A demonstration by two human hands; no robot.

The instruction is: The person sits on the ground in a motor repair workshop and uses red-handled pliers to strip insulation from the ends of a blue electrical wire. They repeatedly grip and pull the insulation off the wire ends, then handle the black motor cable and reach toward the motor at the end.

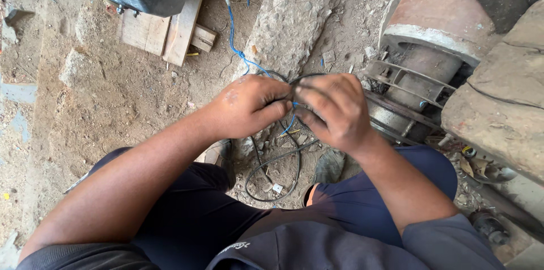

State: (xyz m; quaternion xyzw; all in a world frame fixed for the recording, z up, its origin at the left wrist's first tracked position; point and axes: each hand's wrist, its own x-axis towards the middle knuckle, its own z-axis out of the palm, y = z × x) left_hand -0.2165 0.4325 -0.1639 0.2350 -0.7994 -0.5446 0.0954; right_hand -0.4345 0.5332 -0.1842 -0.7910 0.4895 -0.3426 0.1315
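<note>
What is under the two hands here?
Below the left hand and right hand, a black cable hangs in loops over dirt ground, beside a blue wire. The fingers cover the stretch being gripped.

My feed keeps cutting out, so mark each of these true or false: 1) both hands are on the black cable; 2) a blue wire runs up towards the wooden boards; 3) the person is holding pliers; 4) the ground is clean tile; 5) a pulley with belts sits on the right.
1) True: the left hand and the right hand both grip the black cable, which loops down between the knees.
2) True: the blue wire runs up beside the wooden boards.
3) False: no tool shows in either hand, only cable.
4) False: the ground is bare dirt with rubble.
5) True: a pulley with belts sits there, under a rusty drum.
</note>
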